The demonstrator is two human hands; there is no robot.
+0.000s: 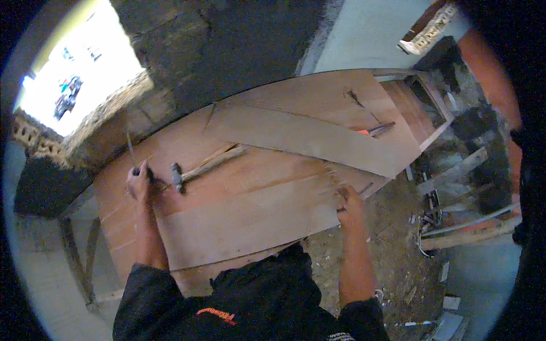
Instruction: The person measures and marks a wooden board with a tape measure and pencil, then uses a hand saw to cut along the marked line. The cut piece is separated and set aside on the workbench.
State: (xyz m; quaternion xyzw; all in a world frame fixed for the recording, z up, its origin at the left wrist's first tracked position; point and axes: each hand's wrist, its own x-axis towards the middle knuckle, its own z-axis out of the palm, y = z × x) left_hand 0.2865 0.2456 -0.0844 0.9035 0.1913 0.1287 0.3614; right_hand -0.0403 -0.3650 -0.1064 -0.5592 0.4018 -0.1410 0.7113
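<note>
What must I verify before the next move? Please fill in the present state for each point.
1. Left hand has hold of the thin tool: ok.
2. Right hand is at the right end of the near sheet: ok.
3. Right hand's grip is firm: cannot tell, its fingers are partly hidden.
4. Hammer lies off the near sheet: ok, it is beyond the far edge.
5. Diagonal board is apart from the near sheet: cannot tell at the right end.
</note>
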